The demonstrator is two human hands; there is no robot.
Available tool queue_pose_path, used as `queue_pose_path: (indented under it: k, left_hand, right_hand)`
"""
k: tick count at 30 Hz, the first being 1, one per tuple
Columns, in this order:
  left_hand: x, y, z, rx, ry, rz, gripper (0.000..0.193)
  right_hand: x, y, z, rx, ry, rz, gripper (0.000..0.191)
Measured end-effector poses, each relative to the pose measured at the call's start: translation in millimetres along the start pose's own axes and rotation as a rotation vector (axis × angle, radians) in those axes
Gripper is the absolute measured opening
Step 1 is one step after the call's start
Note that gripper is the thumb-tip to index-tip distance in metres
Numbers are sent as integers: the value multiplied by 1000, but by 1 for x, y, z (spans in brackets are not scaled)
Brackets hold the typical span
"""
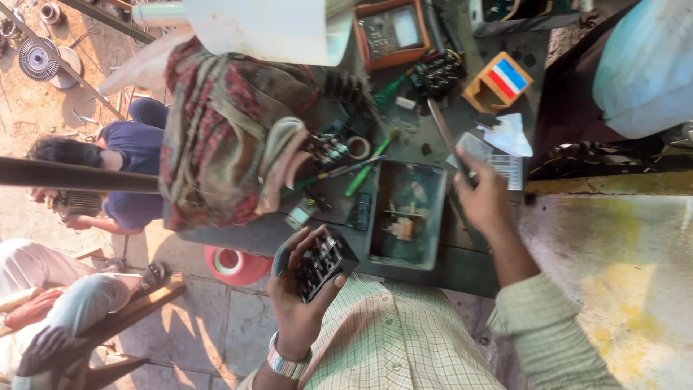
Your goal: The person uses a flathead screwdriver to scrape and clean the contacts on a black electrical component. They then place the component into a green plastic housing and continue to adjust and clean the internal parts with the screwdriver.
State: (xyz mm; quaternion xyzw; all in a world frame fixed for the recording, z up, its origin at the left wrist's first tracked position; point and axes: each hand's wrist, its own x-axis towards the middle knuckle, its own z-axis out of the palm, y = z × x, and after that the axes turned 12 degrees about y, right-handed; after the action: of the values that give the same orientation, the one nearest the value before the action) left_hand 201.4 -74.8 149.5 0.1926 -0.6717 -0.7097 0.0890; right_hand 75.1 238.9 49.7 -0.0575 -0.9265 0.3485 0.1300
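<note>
Item one, as I see it from my remote seat: my left hand (299, 289), wrist wrapped in a metal link watch band (287, 363), is closed around a black, blocky plastic electrical component (322, 263) with rows of small metal terminals; it sits just below the near edge of the shallow rectangular grey metal tray (375, 217). Item two: my right hand (482, 198), just right of that tray, has its fingers pinched on a thin flat grey tool (471, 150) reaching above the tray's far right corner. Item three: a green-handled screwdriver (364, 177), slim and smooth, touching the tray's left rim. Item four: a worn red woven cloth bag (216, 137), coarse and creased, well left of the tray. Item five: a small orange cardboard box (498, 83), above the tray.
</note>
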Motion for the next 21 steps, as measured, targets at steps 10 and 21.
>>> queue_pose_path:
  k: [10, 21]
  left_hand:
    - [55, 1, -47, -65, -106, -51, 79]
    - [105, -97, -89, -79, -166, -6, 89]
  right_hand:
    - [146, -90, 87, 43, 67, -161, 56]
    - [157, -116, 150, -178, 127, -58, 52]
